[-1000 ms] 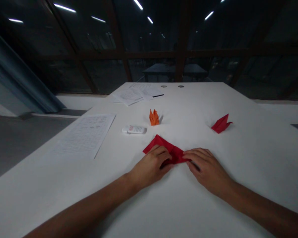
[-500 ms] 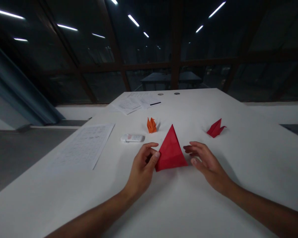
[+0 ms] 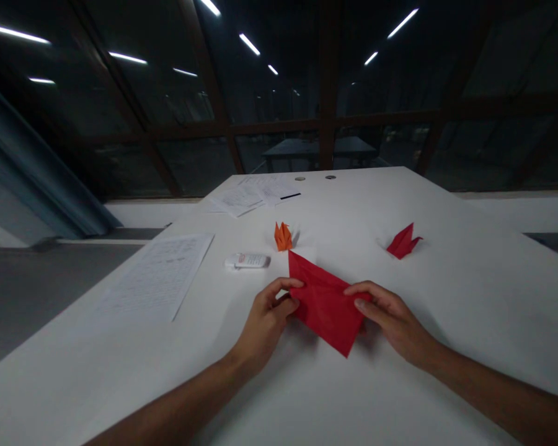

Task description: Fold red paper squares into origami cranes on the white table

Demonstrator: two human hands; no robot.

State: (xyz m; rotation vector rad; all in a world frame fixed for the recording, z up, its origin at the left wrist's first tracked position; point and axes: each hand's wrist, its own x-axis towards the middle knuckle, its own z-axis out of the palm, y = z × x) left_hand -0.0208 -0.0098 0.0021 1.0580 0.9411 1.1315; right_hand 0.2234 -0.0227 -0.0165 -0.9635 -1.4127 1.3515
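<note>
A folded sheet of red paper [image 3: 328, 306] is held up between my two hands, slanting down to the right with one corner pointing toward me. My left hand [image 3: 270, 322] pinches its left edge between thumb and fingers. On the right side, my right hand [image 3: 395, 319] grips the paper with the thumb in front; some of its fingers are hidden behind the sheet. Just beyond the paper stands a small orange origami crane [image 3: 283, 236]. Farther right sits a red origami crane [image 3: 403, 241].
A white printed case or eraser [image 3: 247, 261] lies left of the orange crane. One written sheet [image 3: 153, 275] is at the table's left edge. More papers [image 3: 253, 195] with a dark pen-like strip [image 3: 290, 196] lie farther back on the white table [image 3: 469, 347].
The red paper has turned from an upright triangle to a slanted shape with a corner toward me. My right hand, apart from it before, now holds its right side.
</note>
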